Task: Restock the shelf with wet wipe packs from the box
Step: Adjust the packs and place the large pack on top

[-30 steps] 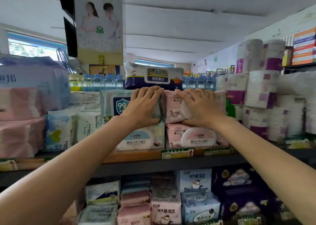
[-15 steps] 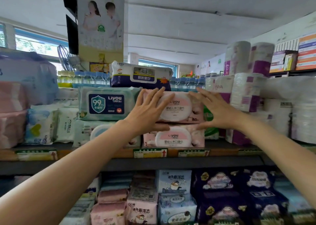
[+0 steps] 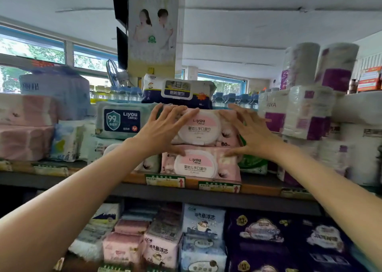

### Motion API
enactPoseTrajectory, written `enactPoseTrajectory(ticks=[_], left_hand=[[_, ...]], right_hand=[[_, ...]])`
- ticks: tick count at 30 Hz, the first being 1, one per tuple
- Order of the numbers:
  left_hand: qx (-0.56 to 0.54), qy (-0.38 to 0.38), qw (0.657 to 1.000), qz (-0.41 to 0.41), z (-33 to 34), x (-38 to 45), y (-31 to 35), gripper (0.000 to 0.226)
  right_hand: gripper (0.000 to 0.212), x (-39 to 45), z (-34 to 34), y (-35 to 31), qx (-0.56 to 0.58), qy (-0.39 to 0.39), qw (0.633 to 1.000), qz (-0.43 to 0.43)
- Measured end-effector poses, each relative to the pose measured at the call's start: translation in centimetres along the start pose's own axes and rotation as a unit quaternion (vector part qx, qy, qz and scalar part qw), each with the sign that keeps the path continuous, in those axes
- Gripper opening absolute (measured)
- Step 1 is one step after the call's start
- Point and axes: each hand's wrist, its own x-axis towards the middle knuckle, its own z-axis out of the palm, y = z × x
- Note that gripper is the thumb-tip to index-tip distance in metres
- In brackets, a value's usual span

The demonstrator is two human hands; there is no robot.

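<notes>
Where 2 pink packs stack, spread hands at either edge

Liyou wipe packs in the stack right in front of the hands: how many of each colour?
Pink packs: 2, upper on lower
Green 99% pack: 1
Navy kitchen wipe pack: 1
Total: 4
The left hand and right hand flank the upper pink one.

On the shelf, the upper wipe pack lies atop the lower pack; the 99 pack sits left of it, the kitchen wipes pack above it, and the paper rolls right.
</notes>
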Motion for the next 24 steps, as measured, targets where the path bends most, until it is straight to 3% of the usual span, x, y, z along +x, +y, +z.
enactPoseTrajectory(ticks=[2,4,7,9,11,16,19,21,24], left_hand=[[0.01,-0.036,0.999,-0.015,-1.0,0.1,0.7,0.12],[-0.022,-0.047,0.999,-0.011,-2.0,0.4,1.9,0.116],[-0.096,0.033,0.994,0.03,-3.4,1.7,4.3,0.092],[-0.092,0.058,0.994,0.031,-4.0,3.0,5.9,0.076],[-0.057,0.063,0.995,0.045,-4.0,4.5,7.7,0.06],[0.037,0.141,0.969,0.2,-1.9,6.7,14.0,0.017],[0.057,0.006,0.979,0.197,-1.4,7.6,17.3,0.026],[0.072,-0.085,0.982,0.15,-0.8,9.0,18.6,0.036],[0.111,-0.128,0.981,0.096,0.1,10.9,19.9,0.044]], right_hand=[[0.109,0.0,-0.6,-0.1,-0.013,-0.016,1.0,-0.016],[0.097,0.0,-1.7,0.5,0.051,0.002,0.999,-0.009],[0.053,-0.1,-3.7,2.8,0.187,0.164,0.968,0.046],[0.036,-0.7,-4.3,4.3,0.176,0.199,0.959,0.099],[0.038,-1.8,-4.0,5.2,0.122,0.155,0.972,0.127],[0.052,-4.0,-0.9,6.2,0.053,-0.049,0.987,0.144],[0.06,-4.4,1.1,6.2,0.072,-0.123,0.975,0.169],[0.059,-4.1,2.6,6.2,0.103,-0.166,0.963,0.187],[0.06,-3.5,4.2,7.0,0.098,-0.209,0.956,0.18]])
